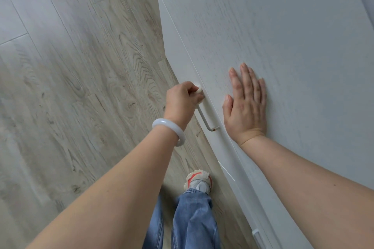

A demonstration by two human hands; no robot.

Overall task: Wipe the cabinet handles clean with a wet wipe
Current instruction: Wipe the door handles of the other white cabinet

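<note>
A white cabinet (283, 26) fills the right side of the view, seen from above. On its front face runs a slim white bar handle (204, 118). My left hand (182, 97) curls round the far end of that handle and grips a small white wet wipe (200, 89), of which only a bit shows between the fingers. My right hand (245, 103) lies flat on the cabinet top near the front edge, fingers straight and together. A white bangle (169, 130) sits on my left wrist.
Grey wood-grain floor (70, 87) spreads to the left of the cabinet. My leg in blue jeans (192, 220) and a white and red shoe (198, 181) stand close to the cabinet front. A second handle (257, 237) shows at the lower edge.
</note>
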